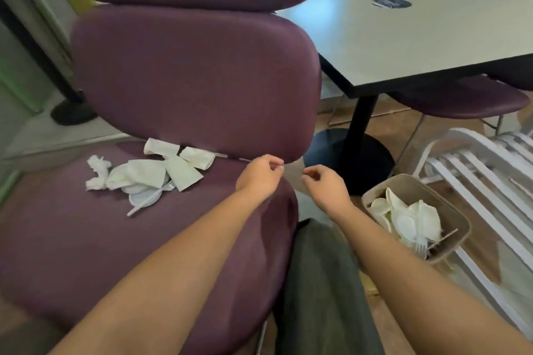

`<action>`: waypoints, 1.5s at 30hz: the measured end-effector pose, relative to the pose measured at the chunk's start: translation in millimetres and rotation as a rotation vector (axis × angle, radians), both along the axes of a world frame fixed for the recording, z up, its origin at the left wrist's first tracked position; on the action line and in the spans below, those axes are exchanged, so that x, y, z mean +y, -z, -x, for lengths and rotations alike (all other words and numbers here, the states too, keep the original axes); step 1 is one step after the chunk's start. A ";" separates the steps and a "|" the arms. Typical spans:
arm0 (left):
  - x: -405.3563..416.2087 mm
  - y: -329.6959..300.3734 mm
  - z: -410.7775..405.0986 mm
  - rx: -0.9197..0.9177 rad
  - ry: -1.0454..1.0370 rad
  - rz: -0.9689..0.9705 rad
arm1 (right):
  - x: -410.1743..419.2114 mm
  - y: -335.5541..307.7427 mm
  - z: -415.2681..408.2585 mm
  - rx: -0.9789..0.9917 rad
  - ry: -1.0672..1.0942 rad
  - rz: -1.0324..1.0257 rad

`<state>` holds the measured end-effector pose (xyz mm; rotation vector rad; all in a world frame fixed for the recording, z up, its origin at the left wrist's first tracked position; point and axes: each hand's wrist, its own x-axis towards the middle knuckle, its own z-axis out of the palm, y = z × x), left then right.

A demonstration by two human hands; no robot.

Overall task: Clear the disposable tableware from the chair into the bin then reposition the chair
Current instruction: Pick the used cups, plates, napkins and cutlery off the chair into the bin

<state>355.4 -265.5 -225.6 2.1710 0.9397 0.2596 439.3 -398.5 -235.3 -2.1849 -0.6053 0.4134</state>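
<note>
1. I see the purple chair seat [72, 239] at lower left carrying crumpled napkins [138, 175], white plates [144, 197] and a plastic fork [161, 191].
2. The floor [478, 248] at lower right carries the bin [458, 227].

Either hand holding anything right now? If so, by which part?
Cannot tell. Left hand and right hand have pinched fingers, but no held item is clearly visible.
</note>
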 end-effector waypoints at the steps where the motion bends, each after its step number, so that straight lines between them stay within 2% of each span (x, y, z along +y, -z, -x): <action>1: 12.0 -1.6 14.3 0.002 -0.035 -0.008 | 12.3 -3.4 9.5 0.003 -0.029 0.001; 10: 104.0 -1.0 142.9 0.001 -0.264 -0.051 | 123.6 -7.7 95.7 -0.067 -0.307 0.044; 17: 168.9 -2.7 223.4 0.099 -0.403 -0.142 | 194.5 -4.3 161.5 -0.098 -0.514 0.054; 20: 192.2 1.4 247.3 0.145 -0.439 -0.192 | 216.9 -3.8 176.4 -0.175 -0.616 0.060; 25: 226.4 18.0 268.5 0.212 -0.472 -0.253 | 259.3 -2.5 193.1 -0.345 -0.702 0.087; 32: 262.2 32.4 269.3 0.358 -0.278 -0.441 | 312.8 3.2 201.7 -0.643 -0.765 0.121; 37: 283.6 51.5 269.7 0.470 -0.287 -0.509 | 342.6 12.9 204.6 -0.817 -0.818 0.173; 40: 288.0 62.9 276.8 0.463 -0.322 -0.554 | 354.8 18.8 207.1 -0.938 -0.887 0.261; 45: 288.2 69.1 287.1 0.402 -0.413 -0.553 | 365.4 27.9 215.9 -1.023 -0.955 0.387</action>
